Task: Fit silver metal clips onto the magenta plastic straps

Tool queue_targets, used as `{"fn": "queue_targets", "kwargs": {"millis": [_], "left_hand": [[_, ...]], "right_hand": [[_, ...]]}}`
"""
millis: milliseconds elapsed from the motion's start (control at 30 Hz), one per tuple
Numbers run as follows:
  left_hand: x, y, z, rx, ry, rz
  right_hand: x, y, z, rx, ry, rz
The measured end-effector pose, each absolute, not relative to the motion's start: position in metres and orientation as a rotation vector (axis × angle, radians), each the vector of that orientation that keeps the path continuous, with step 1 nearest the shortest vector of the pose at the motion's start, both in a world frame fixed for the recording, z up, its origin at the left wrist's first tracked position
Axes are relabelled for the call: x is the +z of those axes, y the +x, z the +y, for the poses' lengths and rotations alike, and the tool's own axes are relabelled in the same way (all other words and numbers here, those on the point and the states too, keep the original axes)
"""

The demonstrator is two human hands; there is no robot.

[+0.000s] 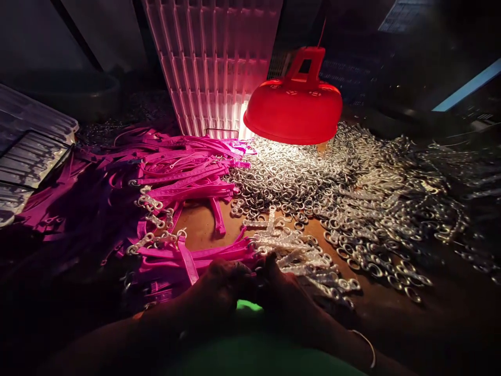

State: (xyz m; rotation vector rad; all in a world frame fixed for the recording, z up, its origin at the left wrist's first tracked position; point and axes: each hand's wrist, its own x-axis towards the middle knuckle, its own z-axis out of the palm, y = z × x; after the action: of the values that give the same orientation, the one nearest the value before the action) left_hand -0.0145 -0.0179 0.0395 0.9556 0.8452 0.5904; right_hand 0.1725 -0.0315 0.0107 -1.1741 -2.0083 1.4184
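My left hand (224, 284) and my right hand (284, 295) meet low in the middle, fingertips together over the near end of a pink strap (203, 256). The hands are dark and I cannot make out what the fingers pinch. Pink straps (176, 175) lie heaped to the left, some fitted with metal clasps (153, 206). A pile of clasp pieces (301, 256) lies just beyond my right hand. A thin bangle (368, 347) circles my right wrist.
A red lamp shade (293, 109) hangs low over a wide heap of metal rings (313, 177) on the wooden table (199, 224). A white ribbed panel (211, 62) stands behind. Stacked trays (31, 151) sit at the far left. Something green (250, 308) shows below my hands.
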Motion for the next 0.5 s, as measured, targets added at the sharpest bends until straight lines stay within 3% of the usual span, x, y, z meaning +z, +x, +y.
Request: {"fn": "queue_targets", "kwargs": {"millis": [300, 500], "left_hand": [[0.019, -0.014, -0.015, 0.501, 0.928, 0.883], [0.032, -0.02, -0.008, 0.459, 0.99, 0.953]], "right_hand": [[0.017, 0.168, -0.022, 1.462, -1.024, -2.307], [0.045, 0.164, -0.007, 1.235, -1.044, -2.524]]}}
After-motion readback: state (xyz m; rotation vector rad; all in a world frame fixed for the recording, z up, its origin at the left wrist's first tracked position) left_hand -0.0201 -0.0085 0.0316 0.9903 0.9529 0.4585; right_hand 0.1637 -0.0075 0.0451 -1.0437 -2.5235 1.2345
